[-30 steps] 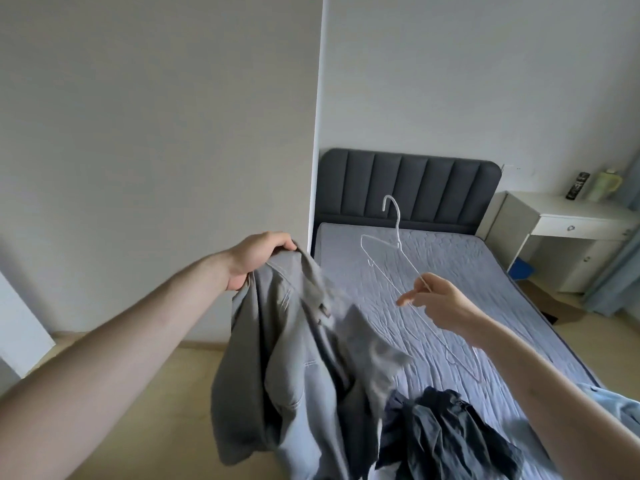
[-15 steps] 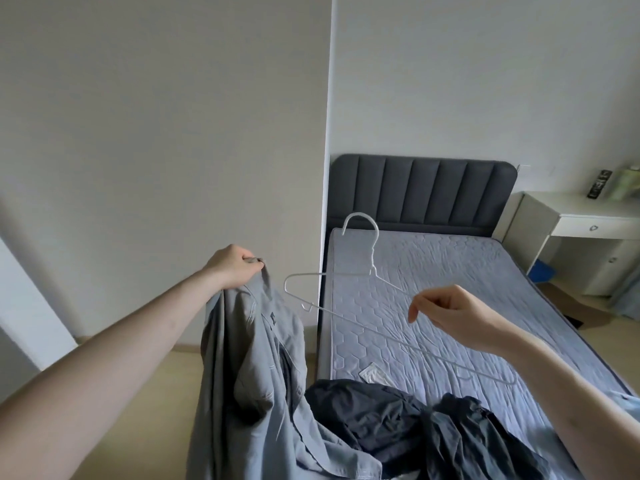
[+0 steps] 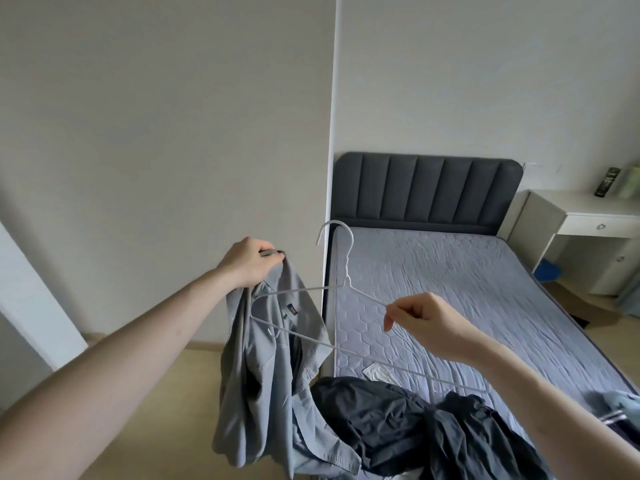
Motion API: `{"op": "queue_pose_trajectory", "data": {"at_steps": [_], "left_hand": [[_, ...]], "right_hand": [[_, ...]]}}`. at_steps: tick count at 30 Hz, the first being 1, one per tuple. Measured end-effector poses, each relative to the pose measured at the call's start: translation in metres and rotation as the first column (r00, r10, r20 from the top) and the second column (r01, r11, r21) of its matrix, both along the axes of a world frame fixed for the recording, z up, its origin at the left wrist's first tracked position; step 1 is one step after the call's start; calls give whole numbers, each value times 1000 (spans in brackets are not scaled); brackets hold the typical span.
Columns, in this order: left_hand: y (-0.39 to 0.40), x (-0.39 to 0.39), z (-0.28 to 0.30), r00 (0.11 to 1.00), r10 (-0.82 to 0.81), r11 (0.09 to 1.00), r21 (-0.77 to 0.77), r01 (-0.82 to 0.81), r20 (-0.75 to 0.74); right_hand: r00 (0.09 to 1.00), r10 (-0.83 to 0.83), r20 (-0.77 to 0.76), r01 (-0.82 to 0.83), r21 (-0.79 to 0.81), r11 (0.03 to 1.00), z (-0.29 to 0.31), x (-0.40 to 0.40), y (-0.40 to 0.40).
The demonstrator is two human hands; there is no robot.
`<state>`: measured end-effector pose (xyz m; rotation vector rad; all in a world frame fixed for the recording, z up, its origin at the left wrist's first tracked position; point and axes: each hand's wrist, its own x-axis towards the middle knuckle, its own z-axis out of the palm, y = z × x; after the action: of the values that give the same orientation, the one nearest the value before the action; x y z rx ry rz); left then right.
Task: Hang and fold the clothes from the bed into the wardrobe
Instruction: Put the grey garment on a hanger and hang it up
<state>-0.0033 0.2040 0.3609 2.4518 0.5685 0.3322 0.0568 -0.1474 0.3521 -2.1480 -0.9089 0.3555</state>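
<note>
Under left hand [image 3: 250, 262], gripped shirt [image 3: 273, 344], hanger [image 3: 341, 306] beside

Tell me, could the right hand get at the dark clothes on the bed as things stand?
Probably not yet: the right hand pinches the white hanger, so it isn't free, though the dark clothes lie uncovered just below it.

The shirt [image 3: 273, 351] hangs left of the bed [image 3: 450, 306], gripped at its top by the left hand [image 3: 249, 263]. The right hand [image 3: 426, 323] is to its right, over the mattress, pinching the wire hanger [image 3: 341, 289] — whose left end overlaps the shirt's collar. Dark clothes [image 3: 415, 434] lie on the bed's near end. Behind stands the headboard [image 3: 426, 192]; the nightstand [image 3: 585, 220] is right of the bed.
</note>
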Motion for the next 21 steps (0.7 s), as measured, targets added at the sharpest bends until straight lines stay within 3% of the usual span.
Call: {"op": "queue_pose_trajectory", "data": {"at_steps": [13, 16, 21], "left_hand": [[-58, -17, 34, 909, -221, 957, -102, 273, 354], [-68, -23, 49, 891, -245, 933, -158, 325, 382], [-99, -40, 43, 874, -382, 876, -185, 446, 300]], "right_hand": [[977, -210, -37, 212, 243, 947, -26, -13, 21], [981, -196, -8, 192, 256, 947, -26, -19, 24], [966, -258, -12, 246, 353, 903, -31, -23, 27]]}}
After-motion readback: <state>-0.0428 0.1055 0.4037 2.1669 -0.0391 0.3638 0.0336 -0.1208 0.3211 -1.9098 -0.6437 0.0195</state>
